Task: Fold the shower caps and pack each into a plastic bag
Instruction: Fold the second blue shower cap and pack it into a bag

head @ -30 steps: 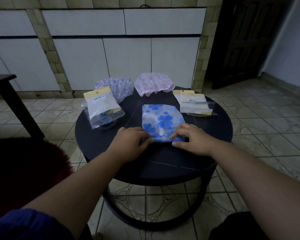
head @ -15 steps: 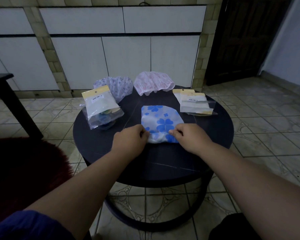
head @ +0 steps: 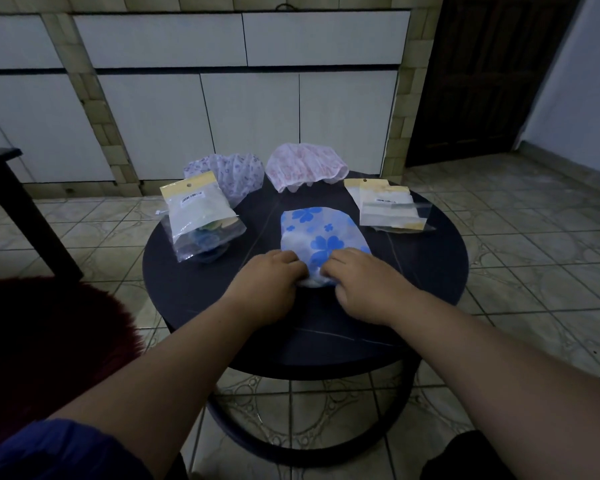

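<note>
A blue-flowered shower cap (head: 321,233) lies in the middle of the round dark table (head: 426,268). My left hand (head: 274,285) grips its near left edge with curled fingers, and my right hand (head: 357,289) grips its near right edge. The near edge is rolled up between the two hands. A purple-patterned cap (head: 236,174) and a pink-patterned cap (head: 305,169) sit at the table's far side. A filled plastic bag (head: 200,220) with a yellow header lies at the left. Flat plastic bags (head: 388,207) lie at the right.
A dark red fuzzy seat (head: 49,341) is at my lower left. A dark side table (head: 11,195) stands at the left. White cabinets (head: 250,109) line the wall behind, and a dark door (head: 482,81) is at the right. The floor (head: 534,254) is tiled.
Both hands have drawn closer together and curled on the blue cap's near edge, rolling it away from me. The cap looks shorter than before.
</note>
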